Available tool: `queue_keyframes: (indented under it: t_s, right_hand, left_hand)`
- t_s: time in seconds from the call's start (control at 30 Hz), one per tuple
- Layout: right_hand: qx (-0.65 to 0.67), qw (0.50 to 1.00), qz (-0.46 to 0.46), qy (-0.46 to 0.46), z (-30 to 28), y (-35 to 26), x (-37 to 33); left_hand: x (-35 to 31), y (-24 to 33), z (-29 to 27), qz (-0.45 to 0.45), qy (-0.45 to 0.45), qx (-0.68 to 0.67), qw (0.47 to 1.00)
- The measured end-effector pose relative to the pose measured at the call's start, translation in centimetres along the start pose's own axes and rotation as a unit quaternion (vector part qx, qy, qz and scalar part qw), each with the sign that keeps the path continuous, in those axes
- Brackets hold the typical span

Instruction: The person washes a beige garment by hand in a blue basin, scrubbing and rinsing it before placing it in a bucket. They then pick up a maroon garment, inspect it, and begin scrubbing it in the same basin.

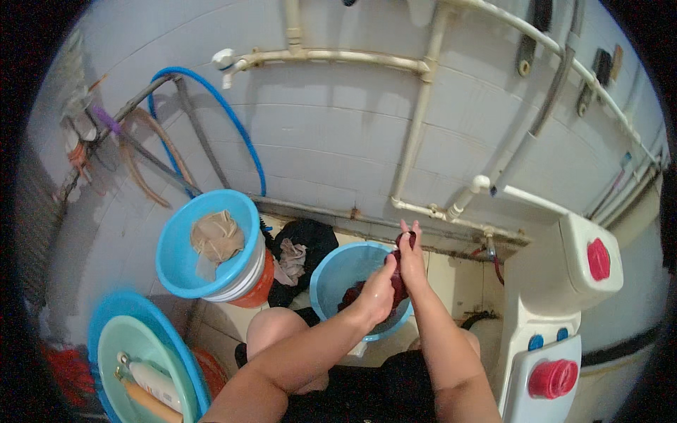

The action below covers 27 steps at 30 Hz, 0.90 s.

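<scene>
A light blue basin [326, 271] with greyish water in it stands on the floor between my knees. Over it my left hand [378, 295] is closed on a wet dark red cloth [399, 282], thumb pointing up. My right hand [413, 259] presses against the same cloth from the right, its fingertips pointing toward the wall and a dark fold of fabric showing at its thumb. Part of the cloth hangs down into the basin on the left. What kind of garment it is, I cannot tell.
To the left, a blue basin [169, 257] holding beige cloth [217, 238] rests on stacked buckets. A black bag [310, 236] with crumpled fabric lies beside it. Nested basins [106, 331] with bottles stand at lower left. A white toilet [539, 282] is close on my right; pipes [338, 56] line the wall.
</scene>
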State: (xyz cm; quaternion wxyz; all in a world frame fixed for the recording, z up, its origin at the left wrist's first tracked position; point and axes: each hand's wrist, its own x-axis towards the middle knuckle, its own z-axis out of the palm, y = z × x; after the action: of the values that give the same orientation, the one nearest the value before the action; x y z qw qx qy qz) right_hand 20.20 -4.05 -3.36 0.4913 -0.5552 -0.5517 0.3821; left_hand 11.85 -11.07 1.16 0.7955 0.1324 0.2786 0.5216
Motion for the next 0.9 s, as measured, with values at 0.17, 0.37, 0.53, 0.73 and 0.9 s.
queue_keyframes:
  t_s: [0.17, 0.37, 0.53, 0.73, 0.9]
  right_hand:
    - [-0.084, 0.978, -0.146, -0.126, 3.3, -7.6, -8.3]
    - [0.000, 0.999, -0.021, 0.048, 0.4, -1.8, -0.9]
    - [-0.008, 0.985, -0.137, -0.100, 4.3, -6.6, -9.2]
    - [0.074, 0.997, 0.037, -0.008, 1.3, -1.3, -2.0]
    - [0.022, 0.985, -0.148, -0.089, 4.2, -7.7, -9.2]
  left_hand:
    - [4.5, 3.1, -5.2, 0.075, 0.008, -0.032, 0.997]
    - [-0.1, -0.1, -1.0, 0.004, -0.019, 0.039, 0.999]
    - [3.1, 4.4, -4.6, 0.043, 0.046, -0.050, 0.997]
    - [-1.1, 0.1, 0.5, 0.013, 0.000, 0.061, 0.998]
    - [4.3, 4.9, -7.8, 0.101, -0.135, -0.045, 0.985]
